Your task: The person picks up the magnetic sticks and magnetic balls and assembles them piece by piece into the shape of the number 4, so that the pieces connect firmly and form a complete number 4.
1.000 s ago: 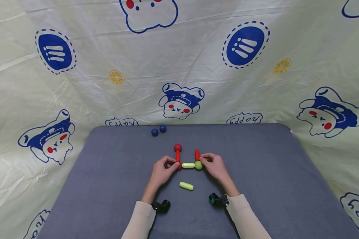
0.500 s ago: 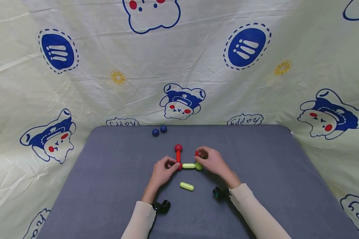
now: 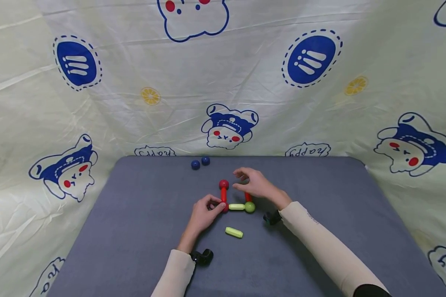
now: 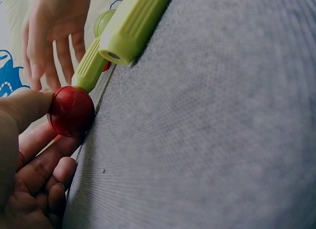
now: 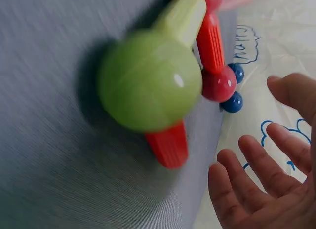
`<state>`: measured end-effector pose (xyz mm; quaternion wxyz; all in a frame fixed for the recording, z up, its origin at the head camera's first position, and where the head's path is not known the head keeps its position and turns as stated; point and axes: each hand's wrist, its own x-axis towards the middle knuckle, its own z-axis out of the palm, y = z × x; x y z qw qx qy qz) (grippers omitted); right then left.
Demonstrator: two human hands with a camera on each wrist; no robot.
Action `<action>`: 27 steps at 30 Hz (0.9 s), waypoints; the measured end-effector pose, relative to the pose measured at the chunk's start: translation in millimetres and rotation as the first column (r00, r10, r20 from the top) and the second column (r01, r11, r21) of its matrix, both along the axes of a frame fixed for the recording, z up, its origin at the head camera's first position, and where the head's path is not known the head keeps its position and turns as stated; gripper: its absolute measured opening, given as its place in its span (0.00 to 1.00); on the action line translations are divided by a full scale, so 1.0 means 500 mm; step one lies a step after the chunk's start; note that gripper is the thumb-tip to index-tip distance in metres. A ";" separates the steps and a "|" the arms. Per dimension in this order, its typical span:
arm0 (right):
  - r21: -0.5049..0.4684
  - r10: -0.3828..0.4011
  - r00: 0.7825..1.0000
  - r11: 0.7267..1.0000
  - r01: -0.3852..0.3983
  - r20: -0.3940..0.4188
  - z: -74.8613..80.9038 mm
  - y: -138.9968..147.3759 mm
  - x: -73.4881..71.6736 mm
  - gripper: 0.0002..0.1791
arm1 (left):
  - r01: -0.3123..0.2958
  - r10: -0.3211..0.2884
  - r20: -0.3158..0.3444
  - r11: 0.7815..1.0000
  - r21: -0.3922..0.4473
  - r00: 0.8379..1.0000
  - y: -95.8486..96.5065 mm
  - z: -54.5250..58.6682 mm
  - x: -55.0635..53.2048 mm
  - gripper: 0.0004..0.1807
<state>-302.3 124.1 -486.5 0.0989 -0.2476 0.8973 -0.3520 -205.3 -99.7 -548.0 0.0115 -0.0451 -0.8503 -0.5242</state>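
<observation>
My left hand pinches the near red ball between thumb and fingers. From that ball a red rod runs back to a second red ball. A yellow-green rod joins the near red ball to a green ball on the right. Another red rod sticks out from the green ball, partly behind my right arm in the head view. My right hand hovers over that rod's far end, fingers spread and holding nothing.
A loose yellow-green rod lies on the grey table in front of the joined pieces. Two blue balls, a left one and a right one, sit near the table's back edge. A patterned cloth hangs behind.
My right hand has let go at the green ball and red rod, lifted, and moved back and left. My left hand keeps its pinch on the red ball.
</observation>
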 end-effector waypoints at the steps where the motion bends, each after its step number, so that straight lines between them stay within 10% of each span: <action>1: 0.015 0.007 1.000 1.000 -0.007 0.006 0.003 -0.004 -0.010 0.30 | 0.001 -0.001 0.001 1.000 0.000 1.000 0.000 0.000 -0.001 0.11; 15: -0.105 -0.060 0.989 0.992 0.075 0.135 -0.017 -0.075 -0.138 0.32 | -0.016 0.016 -0.005 1.000 -0.008 1.000 -0.007 -0.002 -0.001 0.11; 27: -0.203 -0.130 0.964 0.963 0.179 0.234 -0.034 -0.130 -0.187 0.27 | -0.013 0.013 -0.009 1.000 -0.003 1.000 0.003 -0.003 -0.001 0.10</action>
